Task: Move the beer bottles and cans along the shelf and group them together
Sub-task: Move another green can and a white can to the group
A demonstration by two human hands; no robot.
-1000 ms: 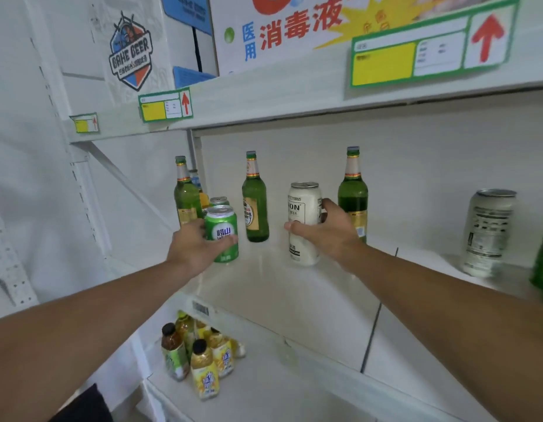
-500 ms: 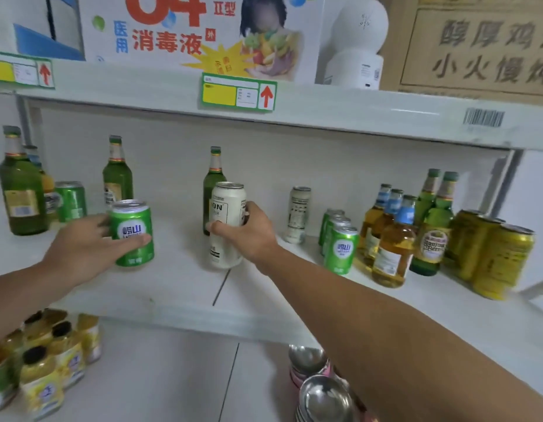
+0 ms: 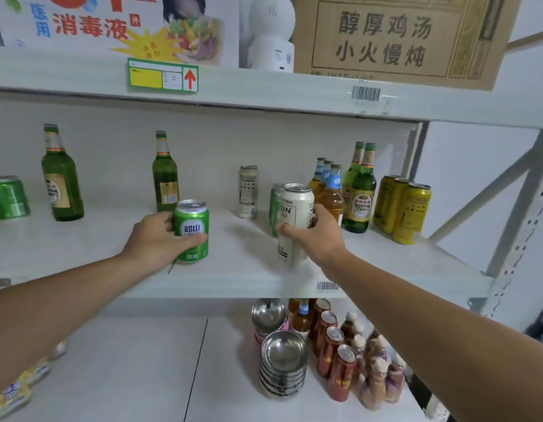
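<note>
My left hand (image 3: 156, 242) grips a short green can (image 3: 191, 230) standing near the front of the white shelf (image 3: 233, 278). My right hand (image 3: 317, 237) grips a tall white can (image 3: 295, 214), held just left of a group at the shelf's right: green cans (image 3: 274, 205) partly hidden behind it, amber bottles with blue necks (image 3: 331, 193), two green bottles (image 3: 360, 193) and yellow cans (image 3: 401, 207). Left of the hands stand two green bottles (image 3: 165, 175) (image 3: 60, 178), a green can (image 3: 8, 197) and a grey tall can (image 3: 248, 191).
The upper shelf (image 3: 264, 99) overhangs closely, carrying boxes and a white bottle. The lower shelf holds stacked steel bowls (image 3: 282, 360), red cans and small bottles (image 3: 340, 354) at right, yellow drink bottles (image 3: 11, 394) at left. A metal upright and brace (image 3: 507, 193) close the right end.
Both hands have carried their cans to the right along the shelf. The white can is now next to the right-hand group; the green can has passed the middle green bottle.
</note>
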